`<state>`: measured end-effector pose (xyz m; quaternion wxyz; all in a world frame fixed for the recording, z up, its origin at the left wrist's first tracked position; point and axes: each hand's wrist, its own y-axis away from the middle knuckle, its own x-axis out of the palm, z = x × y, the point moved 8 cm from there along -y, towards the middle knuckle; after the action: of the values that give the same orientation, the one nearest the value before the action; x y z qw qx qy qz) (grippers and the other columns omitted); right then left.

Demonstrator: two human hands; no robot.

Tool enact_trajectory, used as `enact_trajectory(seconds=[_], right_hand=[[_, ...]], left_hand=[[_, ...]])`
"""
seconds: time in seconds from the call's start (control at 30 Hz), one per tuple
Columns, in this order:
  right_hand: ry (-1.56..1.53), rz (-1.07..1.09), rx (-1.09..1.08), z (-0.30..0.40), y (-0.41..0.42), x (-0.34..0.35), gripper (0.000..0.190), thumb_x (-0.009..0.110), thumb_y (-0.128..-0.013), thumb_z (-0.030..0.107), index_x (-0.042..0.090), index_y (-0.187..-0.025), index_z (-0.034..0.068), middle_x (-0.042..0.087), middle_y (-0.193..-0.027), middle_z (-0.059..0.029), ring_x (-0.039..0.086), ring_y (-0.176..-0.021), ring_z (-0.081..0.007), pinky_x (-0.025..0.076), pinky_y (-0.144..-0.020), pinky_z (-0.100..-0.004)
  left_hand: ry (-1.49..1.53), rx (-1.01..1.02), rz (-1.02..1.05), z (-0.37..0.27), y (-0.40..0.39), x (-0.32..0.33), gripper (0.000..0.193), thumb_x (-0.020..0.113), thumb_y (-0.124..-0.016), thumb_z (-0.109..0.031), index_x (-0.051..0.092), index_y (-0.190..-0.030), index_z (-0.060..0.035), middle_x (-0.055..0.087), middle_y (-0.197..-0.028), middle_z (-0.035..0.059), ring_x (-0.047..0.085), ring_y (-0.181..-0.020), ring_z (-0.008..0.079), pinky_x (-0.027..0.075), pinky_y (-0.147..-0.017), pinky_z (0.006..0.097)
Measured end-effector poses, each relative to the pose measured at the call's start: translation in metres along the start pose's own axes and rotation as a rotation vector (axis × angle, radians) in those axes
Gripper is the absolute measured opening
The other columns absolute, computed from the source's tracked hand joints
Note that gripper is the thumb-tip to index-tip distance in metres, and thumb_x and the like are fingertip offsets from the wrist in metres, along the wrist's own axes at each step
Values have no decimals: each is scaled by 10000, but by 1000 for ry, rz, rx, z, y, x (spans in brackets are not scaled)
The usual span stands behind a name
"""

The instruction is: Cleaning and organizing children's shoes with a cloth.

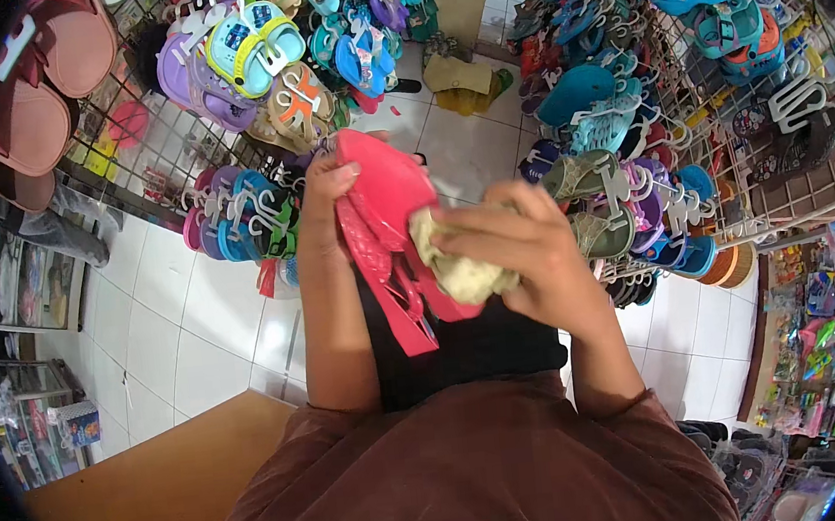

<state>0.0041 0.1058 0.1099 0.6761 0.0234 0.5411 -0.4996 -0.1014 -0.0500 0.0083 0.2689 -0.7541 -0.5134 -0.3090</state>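
A pair of pinkish-red sandals (388, 188) is held up in front of my body, soles and straps partly overlapping. My left hand (334, 178) grips them at their upper end, the thumb lying on the smooth surface. In my right hand (521, 235) is a crumpled pale yellow cloth (463, 267), pressed against or very close to the right edge of the sandals. The right hand is slightly blurred, and its fingers cover part of the cloth.
Wire racks with hanging clogs (254, 50) and sandals (593, 130) stand on both sides. A beige and yellow item (461, 83) lies on the tiled floor (189, 312) ahead. A wooden surface (169, 503) is at lower left; packaged goods (826, 349) hang at right.
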Motion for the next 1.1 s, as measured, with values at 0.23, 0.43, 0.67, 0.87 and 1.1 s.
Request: enact_trajectory(seconds=[0.23,0.43,0.67,0.87,1.1], right_hand=[[-372,-48,114,-20,46,3,422,698,-681,188,730,-1079,53,713,-1168,-96,623,-1002,-296,476,-876,-405],[-14,-220,-33,1,-14,-27,432,697,-679,113,726,-1109,89,693,-1220,-62,601,-1021,-311,462,-872,-405],[-98,-37,30,-7,15,0,552,662,-607,-52,730,-1124,128,683,-1240,-30,580,-1042,-308,450,-893,-404],[-412,-89,118,-29,55,-3,451,677,-635,144,717,-1060,-1,715,-1127,-153,636,-1026,-328,497,-907,-421],[-33,-370,-3,5,-18,-54,478,768,-633,31,697,-1105,30,679,-1120,-150,631,-1030,-323,520,-890,-400]], left_hand=[[43,163,-96,-28,15,-14,653,731,-739,-300,526,-1236,71,669,-1052,289,685,-1007,391,580,-898,490],[-185,36,93,-4,-3,6,680,734,-731,-266,526,-1266,98,669,-1115,295,688,-1021,362,563,-935,452],[20,131,-13,-6,0,5,608,719,-750,-263,538,-1218,81,666,-1088,311,682,-1026,392,569,-913,511],[25,87,83,-10,-1,-5,669,744,-705,-277,534,-1244,57,628,-1138,303,633,-1088,438,561,-916,538],[-195,69,105,8,2,22,591,761,-722,-227,607,-1208,70,695,-1098,176,696,-978,232,567,-900,369]])
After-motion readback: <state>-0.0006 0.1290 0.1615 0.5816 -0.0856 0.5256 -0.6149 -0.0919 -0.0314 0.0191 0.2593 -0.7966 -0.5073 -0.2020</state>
